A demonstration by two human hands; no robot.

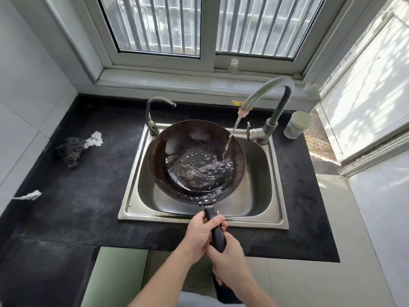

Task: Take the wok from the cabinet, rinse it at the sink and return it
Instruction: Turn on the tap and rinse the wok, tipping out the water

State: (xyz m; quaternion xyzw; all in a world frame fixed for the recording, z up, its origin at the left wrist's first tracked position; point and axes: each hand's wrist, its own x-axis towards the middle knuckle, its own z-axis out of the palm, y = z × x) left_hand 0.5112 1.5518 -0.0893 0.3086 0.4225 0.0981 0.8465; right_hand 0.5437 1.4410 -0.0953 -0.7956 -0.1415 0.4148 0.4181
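left hand [200, 231] + right hand [228, 260] gripping wok [197, 160] handle | wok over sink [261, 171], holding water

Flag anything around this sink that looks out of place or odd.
Two scraps of crumpled white tissue lie loose on the black countertop: one against the grey steel-wool scrubber, another near the left edge. Otherwise nothing stands out: water from the curved steel tap lands inside the dark round wok, held over the steel sink.

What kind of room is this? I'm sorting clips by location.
Most likely a home kitchen: a steel sink set in a dark countertop, a tap running into a wok, and a scouring pad nearby.
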